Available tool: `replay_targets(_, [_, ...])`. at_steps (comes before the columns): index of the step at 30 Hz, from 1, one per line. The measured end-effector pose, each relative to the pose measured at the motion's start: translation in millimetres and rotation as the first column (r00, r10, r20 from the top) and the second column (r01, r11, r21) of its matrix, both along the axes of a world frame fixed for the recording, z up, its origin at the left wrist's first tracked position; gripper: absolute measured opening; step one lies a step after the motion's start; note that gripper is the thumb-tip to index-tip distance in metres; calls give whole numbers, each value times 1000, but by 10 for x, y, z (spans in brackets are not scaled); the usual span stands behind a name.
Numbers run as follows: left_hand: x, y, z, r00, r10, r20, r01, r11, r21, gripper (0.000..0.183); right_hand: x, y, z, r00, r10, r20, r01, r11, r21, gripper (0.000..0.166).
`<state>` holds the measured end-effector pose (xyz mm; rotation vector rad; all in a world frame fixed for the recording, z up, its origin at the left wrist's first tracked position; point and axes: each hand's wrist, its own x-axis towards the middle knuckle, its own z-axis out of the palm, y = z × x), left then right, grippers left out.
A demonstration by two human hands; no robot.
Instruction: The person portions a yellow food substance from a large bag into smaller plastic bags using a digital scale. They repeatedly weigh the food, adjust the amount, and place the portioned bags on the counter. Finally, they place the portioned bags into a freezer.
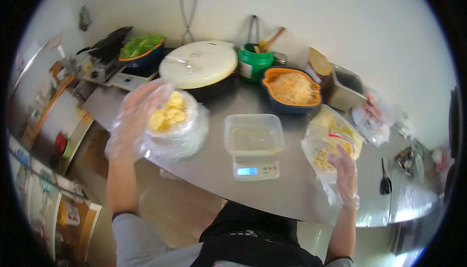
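Note:
My left hand (146, 101), in a clear disposable plastic glove, is at the left rim of a round container lined with a clear plastic bag (189, 135). Inside lie yellow, round, chip-like pieces (169, 115). The fingers are blurred, and their grip is unclear. My right hand (344, 168), also gloved, is over the mouth of an opened printed plastic bag (328, 128) with small pale-yellow pieces (321, 157). Whether it pinches any is hidden. Between the hands, a clear plastic tub (253, 133) with a little residue rests on a digital kitchen scale (257, 171), its display lit.
Behind stand a round electric griddle (199, 64), a green plastic jar (255, 62) of utensils and a basket of shredded vegetables (292, 88). Leafy greens (140, 46) fill a bowl at back left. A steel container (346, 86) and black-handled tool (385, 181) are at right.

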<state>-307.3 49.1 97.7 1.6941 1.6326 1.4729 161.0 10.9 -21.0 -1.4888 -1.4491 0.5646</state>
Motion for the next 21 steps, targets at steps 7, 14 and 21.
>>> replay_targets(7, [-276,-341,-135,980,76,-182,-65,996,65,26,-119,-44,192,996,78,-36,-81,991,-106,35])
replay_targets(14, [-1018,90,-380,902,345,-261,-375,924,-75,25,-832,-117,720,893,279,-354,-354,920,-168,31])
replay_targets(21, [-879,-351,-592,955,192,225,-208,977,49,35,-1526,110,1059,758,539,-369,-628,756,-185,41])
